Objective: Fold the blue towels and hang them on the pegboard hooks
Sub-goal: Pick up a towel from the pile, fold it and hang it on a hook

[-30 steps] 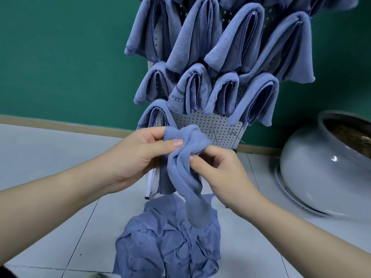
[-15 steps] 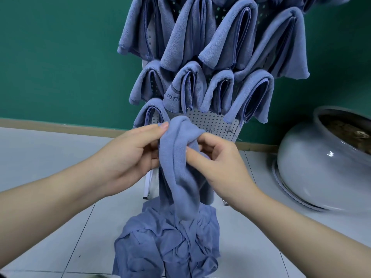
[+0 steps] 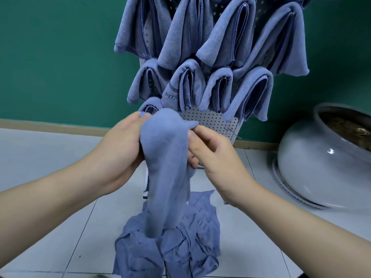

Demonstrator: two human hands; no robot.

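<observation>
Green wall (image 3: 50, 57), pale tiled floor (image 3: 50, 157)

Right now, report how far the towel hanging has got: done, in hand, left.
Done: many folded towels already hang in rows on the pegboard.
In hand: the left hand and right hand both grip one bunched towel in front of the board's bare bottom patch; it is not yet on a hook.
Left: a crumpled pile on the floor; its count is unclear.
</observation>
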